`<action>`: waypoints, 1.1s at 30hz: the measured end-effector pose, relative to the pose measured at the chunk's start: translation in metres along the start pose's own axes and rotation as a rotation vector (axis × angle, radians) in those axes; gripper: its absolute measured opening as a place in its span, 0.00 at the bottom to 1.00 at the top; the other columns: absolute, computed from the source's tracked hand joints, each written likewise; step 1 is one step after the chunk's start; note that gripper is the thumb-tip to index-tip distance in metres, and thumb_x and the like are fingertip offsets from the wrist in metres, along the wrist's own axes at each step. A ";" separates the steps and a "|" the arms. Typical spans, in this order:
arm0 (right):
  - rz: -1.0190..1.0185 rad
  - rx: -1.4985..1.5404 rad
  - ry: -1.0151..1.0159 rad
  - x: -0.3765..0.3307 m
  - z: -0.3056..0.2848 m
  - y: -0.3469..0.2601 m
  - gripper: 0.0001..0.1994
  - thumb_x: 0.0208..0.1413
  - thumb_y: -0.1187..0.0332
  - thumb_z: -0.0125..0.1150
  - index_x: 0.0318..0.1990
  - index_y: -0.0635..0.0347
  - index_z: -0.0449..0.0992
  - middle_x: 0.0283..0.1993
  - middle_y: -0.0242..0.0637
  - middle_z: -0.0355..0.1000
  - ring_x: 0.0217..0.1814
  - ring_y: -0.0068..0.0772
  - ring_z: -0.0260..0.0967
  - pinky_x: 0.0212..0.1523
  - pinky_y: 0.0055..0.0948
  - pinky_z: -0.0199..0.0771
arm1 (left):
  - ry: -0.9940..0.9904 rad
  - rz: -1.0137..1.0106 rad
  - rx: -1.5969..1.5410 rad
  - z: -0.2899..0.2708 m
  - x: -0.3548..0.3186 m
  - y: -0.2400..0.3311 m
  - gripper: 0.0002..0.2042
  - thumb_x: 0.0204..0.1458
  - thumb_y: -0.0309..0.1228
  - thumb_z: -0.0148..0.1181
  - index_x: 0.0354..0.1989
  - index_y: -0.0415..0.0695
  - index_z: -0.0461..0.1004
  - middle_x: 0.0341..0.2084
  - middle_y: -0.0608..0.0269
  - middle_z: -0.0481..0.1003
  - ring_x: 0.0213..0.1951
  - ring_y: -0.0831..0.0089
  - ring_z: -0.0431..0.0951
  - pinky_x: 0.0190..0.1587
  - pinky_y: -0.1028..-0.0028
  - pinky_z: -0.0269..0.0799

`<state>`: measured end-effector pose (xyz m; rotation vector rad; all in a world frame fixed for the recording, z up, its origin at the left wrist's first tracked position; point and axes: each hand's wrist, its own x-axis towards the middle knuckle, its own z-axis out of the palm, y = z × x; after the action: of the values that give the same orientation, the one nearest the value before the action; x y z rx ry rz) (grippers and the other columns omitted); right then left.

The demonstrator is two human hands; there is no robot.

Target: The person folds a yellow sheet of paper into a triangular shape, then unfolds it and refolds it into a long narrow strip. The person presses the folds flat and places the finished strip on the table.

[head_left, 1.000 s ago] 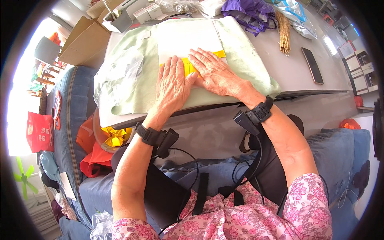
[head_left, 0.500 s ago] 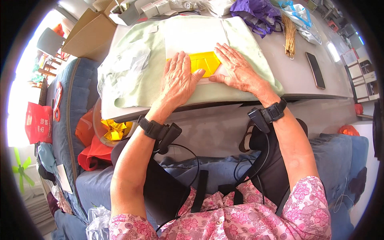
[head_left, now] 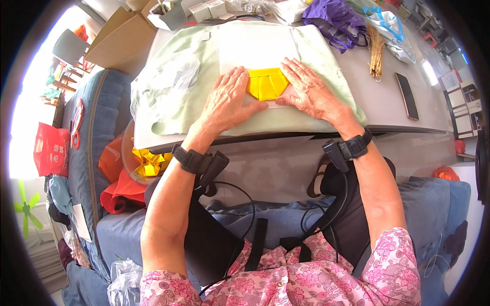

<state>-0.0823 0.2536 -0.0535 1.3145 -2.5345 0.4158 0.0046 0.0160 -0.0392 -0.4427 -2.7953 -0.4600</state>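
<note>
A folded piece of shiny yellow paper [head_left: 267, 85] lies flat on a white sheet [head_left: 255, 48], which rests over a pale green cloth [head_left: 326, 76] on the table. Creases cross the paper, and its lower corners slant inward. My left hand [head_left: 232, 99] lies at the paper's left edge, fingers stretched out and thumb below the paper. On the other side, my right hand [head_left: 314, 92] is laid out flat, its fingertips touching the paper's upper right edge and its thumb near the lower edge. Neither hand grips anything.
Clear plastic [head_left: 171, 76] covers the cloth's left side. A phone [head_left: 407, 96], a bundle of straw [head_left: 376, 53] and a purple bag [head_left: 334, 23] lie to the right. A cardboard box [head_left: 120, 38] stands at the back left. Below the table's left edge, a tub holds folded gold paper [head_left: 149, 162].
My hands have drawn slightly apart, and more of the yellow paper shows between them. Its lower corners now both look slanted. The whole view has shifted a little.
</note>
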 end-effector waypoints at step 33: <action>-0.139 -0.124 0.094 0.009 -0.009 0.006 0.27 0.59 0.53 0.57 0.56 0.69 0.71 0.61 0.48 0.69 0.65 0.44 0.64 0.65 0.41 0.63 | 0.043 0.049 -0.086 -0.005 0.005 -0.013 0.27 0.49 0.32 0.67 0.57 0.34 0.67 0.59 0.44 0.68 0.63 0.52 0.65 0.66 0.62 0.60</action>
<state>-0.0915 0.2536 -0.0427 1.3795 -2.3352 0.2801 -0.0036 0.0040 -0.0363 -0.5120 -2.7246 -0.5742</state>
